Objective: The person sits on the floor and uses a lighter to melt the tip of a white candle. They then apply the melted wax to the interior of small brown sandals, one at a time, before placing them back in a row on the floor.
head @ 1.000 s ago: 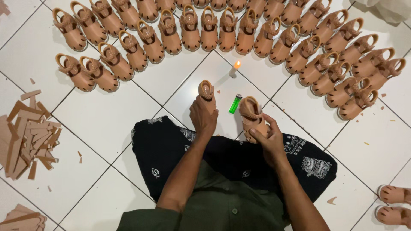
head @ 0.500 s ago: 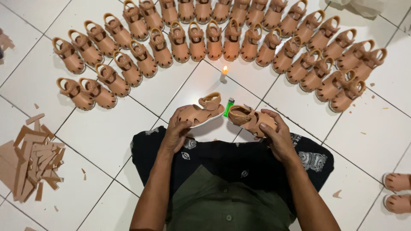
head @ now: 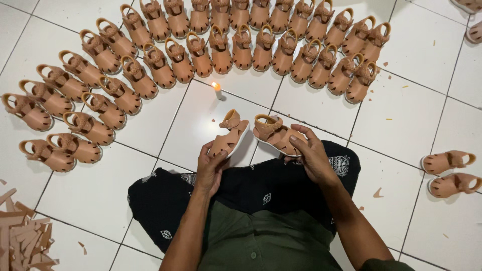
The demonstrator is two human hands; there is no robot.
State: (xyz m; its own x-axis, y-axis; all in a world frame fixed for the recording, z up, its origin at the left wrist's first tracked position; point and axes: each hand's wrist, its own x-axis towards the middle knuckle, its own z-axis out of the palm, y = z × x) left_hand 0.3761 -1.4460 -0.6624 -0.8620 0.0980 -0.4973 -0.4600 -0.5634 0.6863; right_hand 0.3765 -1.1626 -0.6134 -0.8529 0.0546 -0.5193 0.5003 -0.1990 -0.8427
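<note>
Left hand (head: 211, 168) first: our fingers are curled around a small tan sandal (head: 230, 135), gripping it from below at its toe end, thumb up along the side. Right hand (head: 312, 158) has the second sandal (head: 275, 134), fingers wrapped over its toe end and closed on it. Both sit just above our lap, over the black patterned cloth (head: 271, 185), close together at the middle of the view but not quite touching.

We see the pair clearly: tan, child-sized, with a woven strap across the front, a looped heel strap and a pale sole edge. The left one runs from 7 o'clock up to 1 o'clock, heel loop at the far end, toe down in our palm, tipped so its side and sole rim show. The right one lies from 10 o'clock down to 4 o'clock, heel loop toward 10, toe tucked under our fingers.

Straight ahead at 12 o'clock a small lit candle (head: 217, 89) stands on the white tiled floor (head: 411, 115). Beyond it, rows of matching sandals (head: 241, 45) fan out in an arc. Two more sandals (head: 449, 173) lie at 3 o'clock, and tan offcuts (head: 22, 238) pile up at 8 o'clock.
</note>
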